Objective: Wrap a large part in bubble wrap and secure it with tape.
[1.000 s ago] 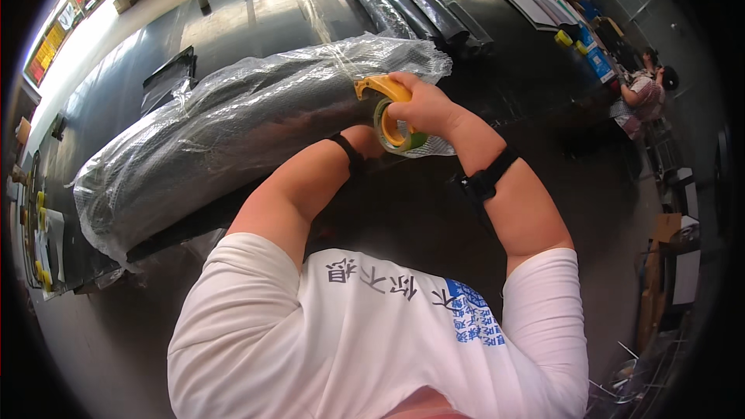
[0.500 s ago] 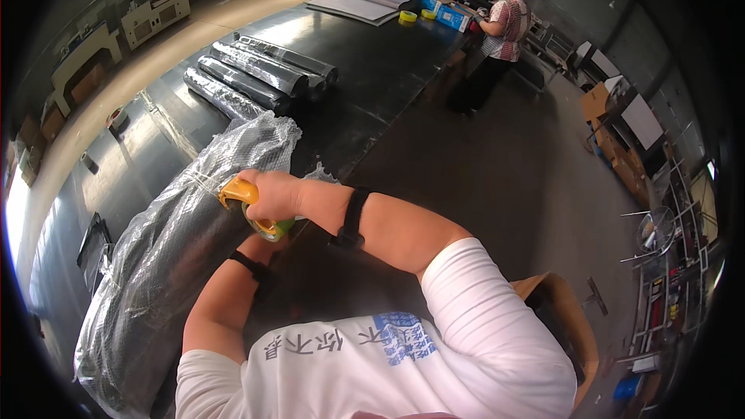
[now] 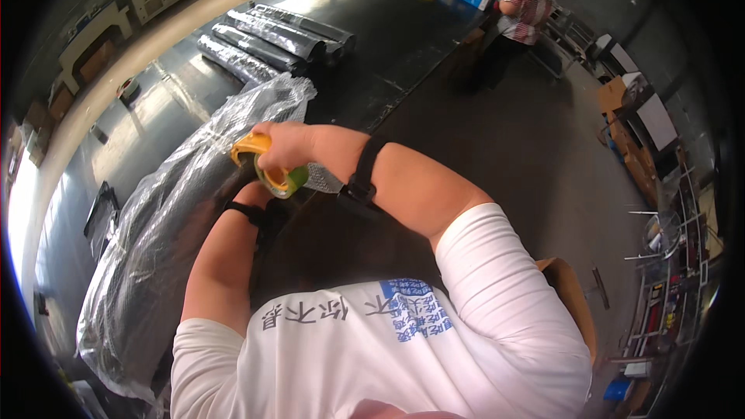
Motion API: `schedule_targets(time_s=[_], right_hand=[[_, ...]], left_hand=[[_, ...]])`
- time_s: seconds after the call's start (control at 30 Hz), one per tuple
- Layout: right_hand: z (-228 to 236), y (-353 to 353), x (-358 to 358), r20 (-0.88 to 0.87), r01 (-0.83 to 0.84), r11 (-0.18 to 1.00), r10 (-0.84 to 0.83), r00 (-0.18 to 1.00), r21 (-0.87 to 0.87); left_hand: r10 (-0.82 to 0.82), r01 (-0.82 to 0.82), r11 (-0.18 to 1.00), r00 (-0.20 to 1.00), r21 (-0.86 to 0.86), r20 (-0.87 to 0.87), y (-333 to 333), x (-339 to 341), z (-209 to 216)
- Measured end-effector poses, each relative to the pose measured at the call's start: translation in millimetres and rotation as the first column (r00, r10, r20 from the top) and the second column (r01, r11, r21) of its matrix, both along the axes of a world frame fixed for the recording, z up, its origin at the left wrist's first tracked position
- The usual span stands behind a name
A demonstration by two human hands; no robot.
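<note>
Clear bubble wrap first, far left: that long, dark-cored bundle (image 3: 143, 264) lies along the near edge of the bench (image 3: 388, 54), covering all rumpled and baggy, and those folds could pucker under any tape bridging them. It's close to the edge, too, so a hard tug toward the body might roll it. Moving right, it's the yellow tape dispenser (image 3: 248, 143), front end up at the wrap; pressed at a bad angle, it could snag and tear that thin film. Tucked behind it, low at the bundle's near side, the left hand (image 3: 258, 192): its fingers are hidden, so I can't say whether they grip anything. If that support is slack, the bundle may shift under a pull. The tape roll (image 3: 279, 184) sits right beside that wrist, crowded enough to scrape or stick to skin. Then the right hand (image 3: 287, 145), fingers curled firmly round the dispenser, arm slanting across the body; a twisted wrist could skew a strip. And just right, a loose wrap flap (image 3: 322, 178), liable to catch on the black forearm strap (image 3: 365, 167).
</note>
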State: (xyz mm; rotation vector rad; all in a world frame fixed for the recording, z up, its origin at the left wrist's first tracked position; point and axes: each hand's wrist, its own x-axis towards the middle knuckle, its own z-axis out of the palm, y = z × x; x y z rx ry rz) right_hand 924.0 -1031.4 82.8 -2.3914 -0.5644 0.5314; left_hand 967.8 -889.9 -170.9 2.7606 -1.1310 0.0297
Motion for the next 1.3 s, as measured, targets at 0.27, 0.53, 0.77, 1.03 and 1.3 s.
schedule_targets(time_s=[0.27,0.53,0.77,1.03,1.3], right_hand=[[-15.4,-27.1,17.0,-0.109,0.055,0.977,-0.032,0.994,0.207],[2.6,-20.3,11.2,-0.276,0.081,0.972,-0.019,0.961,0.218],[2.2,-18.9,7.7,-0.272,0.079,0.980,-0.027,0.962,0.182],[-28.5,-19.7,0.6,-0.036,0.099,0.978,-0.094,0.995,0.185],[-24.3,-22.2,-23.8,-0.037,0.136,0.955,-0.131,0.991,0.263]], left_hand=[[0.424,-0.476,0.824,0.878,0.306,0.223,3.3,-129.4,128.5],[0.161,-0.217,0.976,0.749,0.009,0.643,47.2,-122.0,131.6],[0.232,-0.246,0.967,0.735,-0.068,0.638,64.2,-100.1,132.8],[0.396,-0.415,0.905,0.737,-0.095,0.549,56.7,-92.7,144.9],[0.576,-0.628,0.776,0.664,-0.062,0.477,44.6,-74.1,139.2]])
